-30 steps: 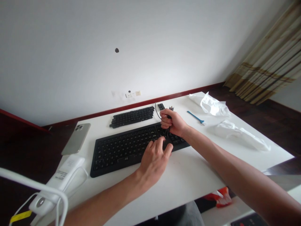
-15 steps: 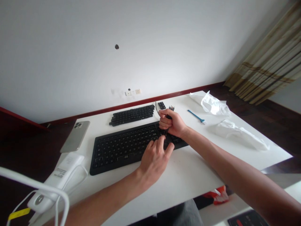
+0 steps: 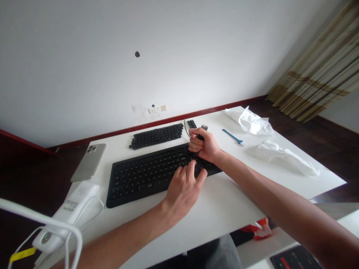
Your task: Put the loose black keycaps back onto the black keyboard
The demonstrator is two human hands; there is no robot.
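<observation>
A black keyboard lies on the white table; many of its key positions are without caps. My right hand is closed in a fist above the keyboard's right part, around a dark-handled keycap puller. Thin wire prongs reach down from the fist to the keys. My left hand rests on the keyboard's near edge, fingers bent but apart. Its index fingertip is by the prongs, and whether it touches them I cannot tell. Behind the keyboard lie a block of black keycaps and a smaller keycap group.
To the left are a phone, a white power strip and a white cable. On the right lie a blue brush-like tool and crumpled white plastic bags. A thin black cord stands behind my right hand.
The view has shifted slightly. Both hands keep nearly the same place on the keyboard, and the right fist still grips the puller.
</observation>
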